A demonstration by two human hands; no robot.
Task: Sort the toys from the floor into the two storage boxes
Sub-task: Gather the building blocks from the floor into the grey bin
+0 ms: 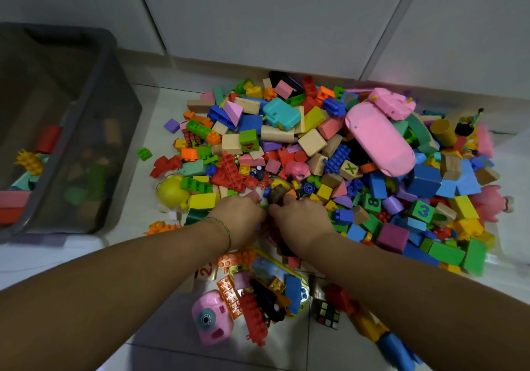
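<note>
Toys [312, 141] lie heaped in a wide, bright pile on the floor [160, 107]: plastic bricks, wooden blocks, number cubes and a big pink car [378, 141] on the right side. A grey storage box [114, 141] stands to the left, well apart from the heap's middle, with a few pieces already in it. A second box cannot be made out with any certainty.

Both arms reach into the near middle of the pile. The left hand [241, 216] and right hand [301, 216] sit close together, knuckles up and fingers dipping down among the pieces, just beside a brown block [276, 195]. The fingertips are hidden, so whether either hand pinches something cannot be told.

The step looks like picking from the heap, with most of the sorting still ahead. Next would come a firm hold on one kind of piece, then a carry leftward to the box without dragging loose neighbours along.
</note>
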